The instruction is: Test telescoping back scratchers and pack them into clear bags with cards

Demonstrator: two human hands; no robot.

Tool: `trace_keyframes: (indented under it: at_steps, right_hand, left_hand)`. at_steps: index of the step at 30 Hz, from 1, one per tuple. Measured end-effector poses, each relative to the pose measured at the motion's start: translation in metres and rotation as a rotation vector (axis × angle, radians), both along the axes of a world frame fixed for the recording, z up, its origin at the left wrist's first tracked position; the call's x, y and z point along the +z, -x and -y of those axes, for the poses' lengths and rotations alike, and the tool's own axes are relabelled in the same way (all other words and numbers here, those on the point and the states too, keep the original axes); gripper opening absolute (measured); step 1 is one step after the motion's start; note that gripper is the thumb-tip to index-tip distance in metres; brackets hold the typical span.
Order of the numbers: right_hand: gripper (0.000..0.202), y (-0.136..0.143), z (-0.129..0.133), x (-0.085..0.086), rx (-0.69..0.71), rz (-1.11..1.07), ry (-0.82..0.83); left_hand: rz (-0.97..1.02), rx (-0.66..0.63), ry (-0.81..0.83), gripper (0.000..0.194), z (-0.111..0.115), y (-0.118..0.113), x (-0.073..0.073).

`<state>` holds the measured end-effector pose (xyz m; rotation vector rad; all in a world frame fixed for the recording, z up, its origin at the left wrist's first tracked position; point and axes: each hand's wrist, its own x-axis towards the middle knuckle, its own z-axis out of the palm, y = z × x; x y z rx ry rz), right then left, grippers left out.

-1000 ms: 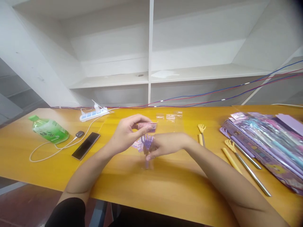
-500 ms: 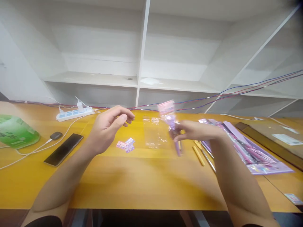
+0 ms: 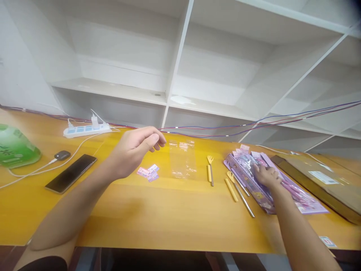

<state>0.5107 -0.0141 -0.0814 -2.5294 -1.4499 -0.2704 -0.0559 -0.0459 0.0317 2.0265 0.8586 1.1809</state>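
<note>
My left hand hovers over the table, fingers loosely bent and nothing in it. Below it lie a few small pink and purple printed cards. Clear plastic bags lie flat to its right. My right hand rests palm down, fingers spread, on a pile of purple and pink plastic-wrapped packages. Left of that pile are a yellow claw-headed back scratcher and another longer back scratcher with a metal rod. A loose yellow handle lies beside the longer one.
A black phone, a white power strip with cables and a green bag are at left. On the right lies a flat cardboard box. White shelving stands behind the table, with wires along its base.
My right hand has moved right, from above the table to the pile, and the wrapped purple item has left its grasp. A back scratcher it had covered now shows. My left hand stays nearly still.
</note>
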Motion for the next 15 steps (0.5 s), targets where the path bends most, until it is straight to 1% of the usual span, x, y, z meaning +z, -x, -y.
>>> trace_keyframes:
  at_steps: [1, 2, 3, 6, 8, 10, 11, 12, 15]
  right_hand:
    - [0.038, -0.003, 0.000, -0.009, -0.068, -0.004, 0.022]
    - [0.038, -0.007, 0.000, -0.015, -0.105, -0.009, 0.042]
    - [0.040, -0.010, 0.000, -0.017, -0.121, -0.012, 0.054]
    - [0.044, -0.014, 0.000, -0.010, -0.051, 0.005, 0.053]
    - [0.043, -0.002, 0.000, -0.005, 0.018, 0.009, 0.052]
    - [0.040, 0.024, -0.001, -0.010, 0.078, -0.015, 0.087]
    - [0.039, 0.042, -0.002, -0.017, 0.106, -0.036, 0.117]
    - [0.041, 0.063, -0.004, -0.027, 0.128, -0.058, 0.142]
    - [0.049, 0.132, -0.009, -0.063, 0.176, -0.074, 0.170]
  left_hand:
    - [0.001, 0.001, 0.001, 0.038, 0.000, 0.000, 0.000]
    - [0.001, 0.003, 0.002, 0.038, 0.000, 0.000, 0.001]
    - [-0.002, 0.005, 0.004, 0.038, -0.001, 0.000, 0.001]
    - [-0.016, 0.018, 0.004, 0.038, -0.002, -0.001, 0.003]
    - [-0.020, 0.026, -0.007, 0.037, -0.003, -0.001, 0.003]
    - [-0.018, 0.023, -0.018, 0.036, -0.004, -0.002, 0.002]
    - [-0.017, 0.021, -0.021, 0.036, -0.004, -0.003, 0.002]
    - [-0.018, 0.018, -0.021, 0.036, -0.005, -0.003, 0.001]
    - [-0.029, 0.012, -0.015, 0.036, -0.006, -0.004, -0.001]
